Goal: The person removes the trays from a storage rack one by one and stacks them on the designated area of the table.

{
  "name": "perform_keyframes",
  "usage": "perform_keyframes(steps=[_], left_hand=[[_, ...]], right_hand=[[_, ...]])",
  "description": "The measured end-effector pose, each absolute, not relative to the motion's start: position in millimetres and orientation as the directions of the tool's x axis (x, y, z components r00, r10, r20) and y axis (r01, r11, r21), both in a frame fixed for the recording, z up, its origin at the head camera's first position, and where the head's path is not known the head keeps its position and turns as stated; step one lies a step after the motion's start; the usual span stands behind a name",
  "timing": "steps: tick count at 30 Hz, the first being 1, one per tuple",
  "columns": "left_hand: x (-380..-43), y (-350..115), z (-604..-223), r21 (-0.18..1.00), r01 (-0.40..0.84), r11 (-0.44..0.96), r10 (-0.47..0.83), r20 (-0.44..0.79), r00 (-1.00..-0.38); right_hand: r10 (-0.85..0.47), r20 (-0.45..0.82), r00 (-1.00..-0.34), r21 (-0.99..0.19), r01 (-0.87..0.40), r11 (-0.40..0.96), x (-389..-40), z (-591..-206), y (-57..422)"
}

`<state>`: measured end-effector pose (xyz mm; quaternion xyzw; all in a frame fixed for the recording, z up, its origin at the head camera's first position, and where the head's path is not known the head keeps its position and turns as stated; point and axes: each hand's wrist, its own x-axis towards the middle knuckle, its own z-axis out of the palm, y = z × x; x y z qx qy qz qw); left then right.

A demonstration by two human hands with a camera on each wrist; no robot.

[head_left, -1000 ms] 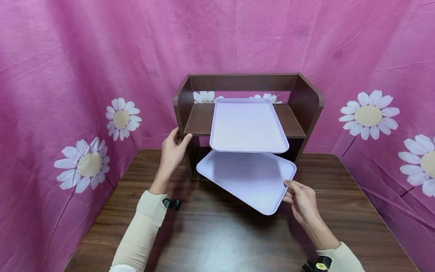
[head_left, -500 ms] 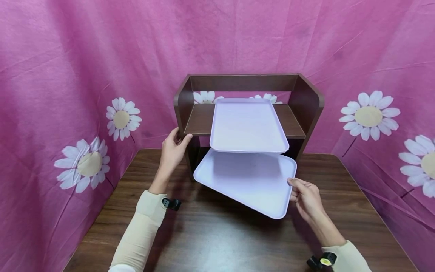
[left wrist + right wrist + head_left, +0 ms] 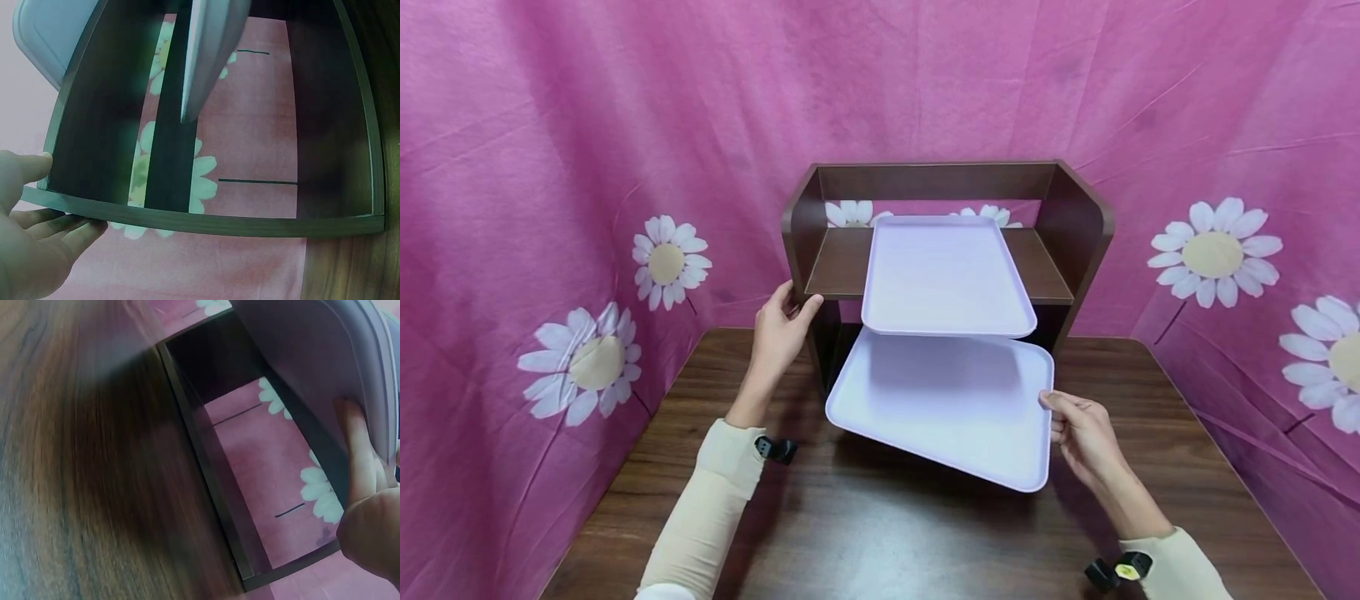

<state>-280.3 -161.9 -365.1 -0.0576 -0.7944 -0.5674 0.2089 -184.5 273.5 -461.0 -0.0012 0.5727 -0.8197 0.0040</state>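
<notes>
My left hand (image 3: 778,333) grips the left side panel of a dark brown two-tier shelf (image 3: 842,267); in the left wrist view its thumb lies on the near side of the edge, its fingers on the other. Between thumb and fingers, my right hand (image 3: 1084,437) pinches the right edge of a pale lilac tray (image 3: 955,417). This tray is held tilted, in front of the lower compartment, its far edge hidden under a second lilac tray (image 3: 947,279). That upper tray rests on the middle board and juts out past its front. From the right wrist view, fingers (image 3: 359,447) support the held tray's underside.
The shelf stands near the back of a brown wood-grain table (image 3: 880,542). Behind and on both sides hangs a pink curtain (image 3: 700,100) printed with white daisies. The shelf's right side panel (image 3: 1078,225) rises beside the upper tray.
My right hand has moved a little to the right and nearer, turning the lower tray so its front edge lies more level. The left hand and upper tray have stayed put.
</notes>
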Motion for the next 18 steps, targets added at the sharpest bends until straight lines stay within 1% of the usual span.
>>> perform_keyframes(steps=[11,18], left_hand=[[-280.4,-164.0,-366.4,0.872,0.331,0.36,-0.135,0.4,-0.906],[-279.3,-164.1,-365.4,0.87,0.325,0.37,-0.133,0.396,-0.908]], right_hand=[[-0.094,0.027,-0.995,-0.938,0.008,-0.348,-185.4,-470.1,283.7],[-0.125,0.036,-0.992,-0.939,0.009,-0.345,-186.5,-475.9,288.1]])
